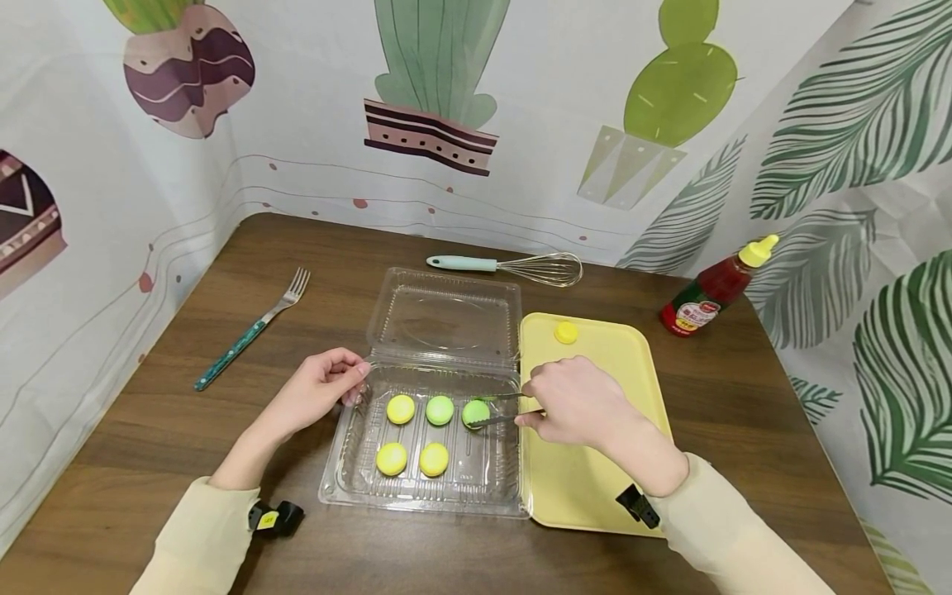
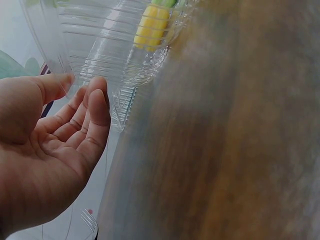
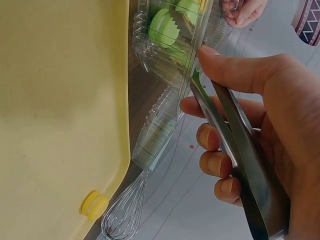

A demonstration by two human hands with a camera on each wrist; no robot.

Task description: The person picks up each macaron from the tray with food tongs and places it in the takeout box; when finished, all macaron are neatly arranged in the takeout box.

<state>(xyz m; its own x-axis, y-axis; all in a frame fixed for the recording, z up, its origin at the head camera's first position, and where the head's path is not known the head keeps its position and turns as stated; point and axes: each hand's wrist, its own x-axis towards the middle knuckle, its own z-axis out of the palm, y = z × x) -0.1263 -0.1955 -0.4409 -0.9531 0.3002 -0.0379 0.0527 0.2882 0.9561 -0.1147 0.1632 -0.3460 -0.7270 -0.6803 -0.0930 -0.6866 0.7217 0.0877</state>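
Note:
A clear plastic container (image 1: 479, 487) lies with its lid (image 1: 446, 318) folded back. Thumb and forefinger of my left hand (image 1: 327, 384) pinch its left rim near the hinge; the other fingers curl loosely in the left wrist view (image 2: 65, 135). My right hand (image 1: 583, 405) grips metal tongs (image 3: 245, 160), whose tips reach over the container's right wall to either side of a green macaron (image 1: 476, 412). Whether they squeeze it I cannot tell. To its left in the container are another green macaron (image 1: 440, 410) and yellow macarons (image 1: 400, 409) in two rows.
Right of the container, partly under my right forearm, is a yellow tray (image 1: 587, 487) with one yellow macaron (image 1: 566, 332) near its far edge. A whisk (image 1: 506, 266) lies behind the lid. A fork (image 1: 253, 330) is at left, a red sauce bottle (image 1: 706, 297) at far right.

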